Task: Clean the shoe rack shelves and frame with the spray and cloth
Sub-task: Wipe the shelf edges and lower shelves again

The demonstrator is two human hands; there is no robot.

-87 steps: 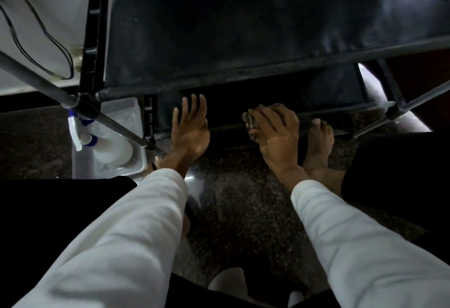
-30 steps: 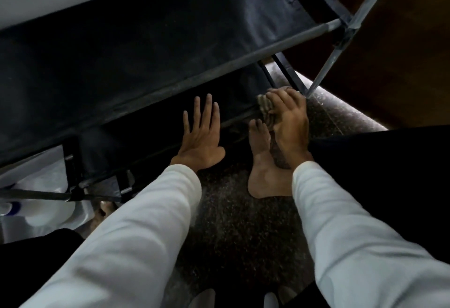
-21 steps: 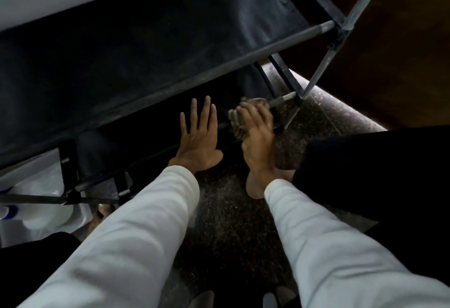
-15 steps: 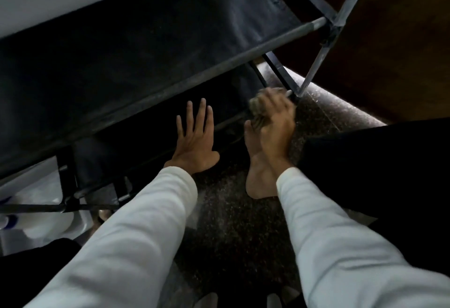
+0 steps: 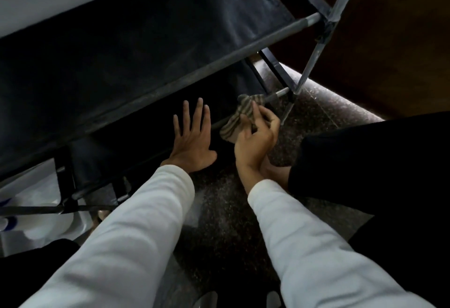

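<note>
Moved: right hand (image 5: 255,142) has turned since half a second ago, from lying over the cloth (image 5: 239,115) to pinching it from the side, so more stripes show; left hand (image 5: 192,144) has kept its place.
Sleeves: white, both reaching forward toward the bottom rail (image 5: 277,95).
Foot (image 5: 275,173): bare, on the speckled floor (image 5: 219,210) just before the bottom rail, under the right wrist.
Left hand: flat, fingers straight and a little spread, pressed on the dark lower shelf (image 5: 146,137) at the bottom rail, holding nothing.
Right hand: fingers curled, thumb and fingertips gripping the cloth; apart from the left hand.
Cloth: striped brown-grey, bunched against the bottom rail near its right end.
Spray bottle (image 5: 46,225): white with blue, partly hidden by a frame strut, far left of the bottom rail.
Corner post (image 5: 314,56): grey tube rising from the bottom rail's right end.
Upper shelf (image 5: 134,52): black fabric, above and beyond the bottom rail, shading it.
</note>
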